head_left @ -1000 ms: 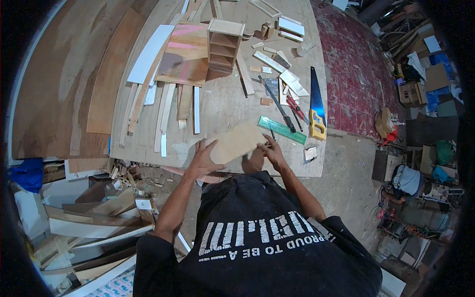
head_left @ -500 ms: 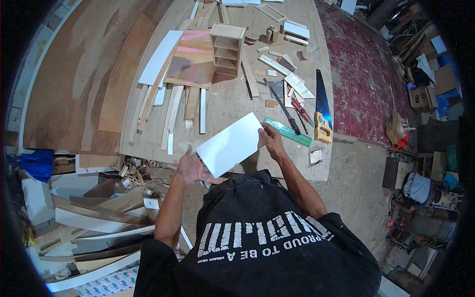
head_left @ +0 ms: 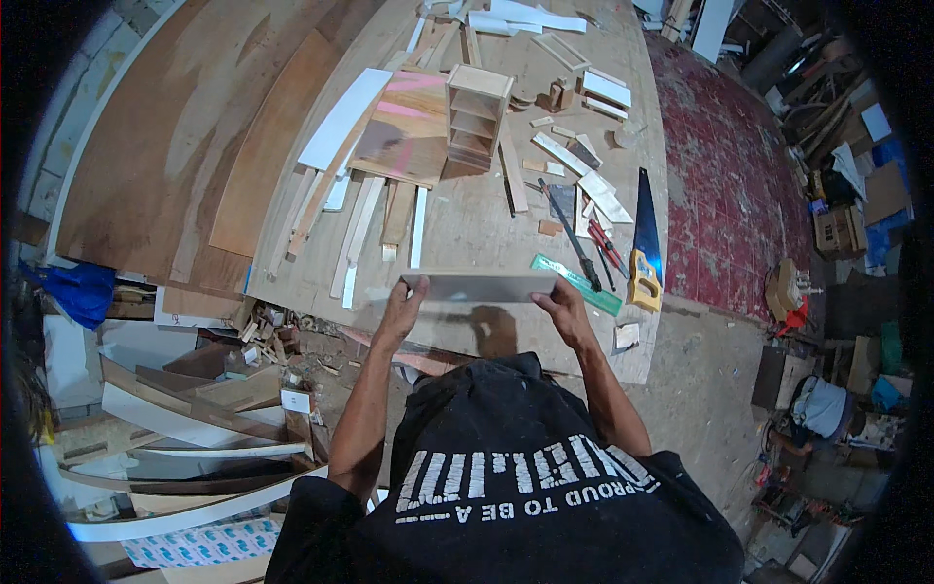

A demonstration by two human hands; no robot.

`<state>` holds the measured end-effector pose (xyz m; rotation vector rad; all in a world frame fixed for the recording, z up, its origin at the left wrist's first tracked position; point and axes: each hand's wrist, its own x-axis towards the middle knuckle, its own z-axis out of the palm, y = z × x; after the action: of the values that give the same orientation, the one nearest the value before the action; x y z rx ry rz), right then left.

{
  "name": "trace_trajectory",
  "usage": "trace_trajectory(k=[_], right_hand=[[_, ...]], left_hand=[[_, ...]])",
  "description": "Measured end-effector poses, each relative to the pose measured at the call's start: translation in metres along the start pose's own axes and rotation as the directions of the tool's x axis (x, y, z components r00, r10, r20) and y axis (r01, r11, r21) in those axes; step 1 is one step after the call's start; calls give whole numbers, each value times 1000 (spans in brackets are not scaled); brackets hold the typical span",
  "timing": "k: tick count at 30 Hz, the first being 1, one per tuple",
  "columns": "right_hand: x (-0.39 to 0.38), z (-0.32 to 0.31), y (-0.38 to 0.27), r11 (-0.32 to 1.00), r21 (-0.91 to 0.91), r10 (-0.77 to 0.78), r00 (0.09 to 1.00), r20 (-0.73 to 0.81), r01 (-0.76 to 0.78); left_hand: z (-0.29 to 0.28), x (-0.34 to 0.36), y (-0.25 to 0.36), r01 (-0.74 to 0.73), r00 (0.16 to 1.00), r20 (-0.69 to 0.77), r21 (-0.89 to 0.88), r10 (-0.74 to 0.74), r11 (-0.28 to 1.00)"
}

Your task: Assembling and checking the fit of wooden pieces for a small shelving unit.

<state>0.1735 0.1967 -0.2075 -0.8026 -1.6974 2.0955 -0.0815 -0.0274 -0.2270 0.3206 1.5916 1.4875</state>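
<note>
A white rectangular board [head_left: 479, 287] is held up between both hands above the near edge of the worktable, tilted so mostly its long edge and a foreshortened face show. My left hand [head_left: 401, 310] grips its left end, thumb on the near face. At the other end, my right hand [head_left: 564, 310] pinches the board the same way. Just past the right hand lies a green ruler [head_left: 576, 284]. A handsaw [head_left: 644, 243] with a yellow handle rests to the right, beside red-handled pliers [head_left: 605, 243] and a long dark metal tool [head_left: 574, 238].
A small wooden shelf unit [head_left: 479, 117] stands on the worktable [head_left: 457, 229]. Wood strips [head_left: 397, 219] and a white panel [head_left: 345, 119] lie at its left. Large plywood sheets [head_left: 156, 136] lean at far left; offcuts [head_left: 195, 419] pile below. Another person [head_left: 817, 407] is at far right.
The board has turned from a slanted, face-up pose to level and nearly edge-on. My left hand has shifted its grip from an open palm under the corner to the left end.
</note>
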Motion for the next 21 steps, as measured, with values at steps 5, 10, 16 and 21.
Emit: trace_trajectory(k=[5, 10, 16, 21], right_hand=[[-16, 10, -43, 709, -558, -491, 870, 47, 430], [-30, 23, -50, 372, -830, -552, 818, 162, 416], [-46, 34, -63, 235, -913, -313, 915, 254, 334], [-39, 88, -83, -6, -978, -364, 910, 198, 210]], left_hand=[[32, -21, 41, 45, 979, 163, -755, 121, 654], [37, -25, 55, -54, 998, -17, -704, 60, 708], [59, -39, 69, -97, 992, -21, -754, 124, 650], [78, -52, 83, -14, 984, 100, -784, 148, 621]])
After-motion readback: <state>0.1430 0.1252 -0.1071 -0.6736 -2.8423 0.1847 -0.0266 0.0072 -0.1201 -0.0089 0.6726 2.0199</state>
